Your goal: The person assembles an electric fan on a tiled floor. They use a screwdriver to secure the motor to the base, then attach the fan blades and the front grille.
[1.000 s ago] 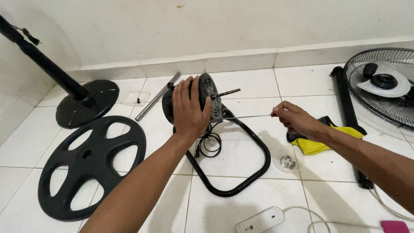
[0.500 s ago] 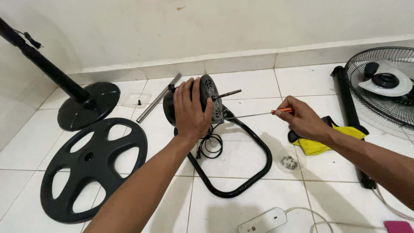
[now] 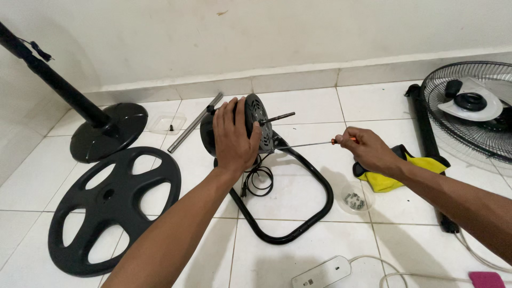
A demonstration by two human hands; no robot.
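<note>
Fan motor (image 3: 255, 128) sits on the white tiled floor (image 3: 298, 250) at mid-scene, on its black tube stand (image 3: 298, 213), shaft pointing right. Nearest me lies a white power strip (image 3: 322, 273). My left hand (image 3: 234, 137) is spread wide over the motor housing, I judge to steady it. My right hand (image 3: 368, 149) is closed around the orange-handled screwdriver (image 3: 314, 142), its long shank reaching the motor's face. A small clear cup of screws (image 3: 354, 200) sits just beside that hand, within easy reach. Beyond lie a yellow cloth (image 3: 397, 178), a clear lidless tray (image 3: 165, 122) near the wall, unlabelled, and a fan grille (image 3: 469, 106)
</note>
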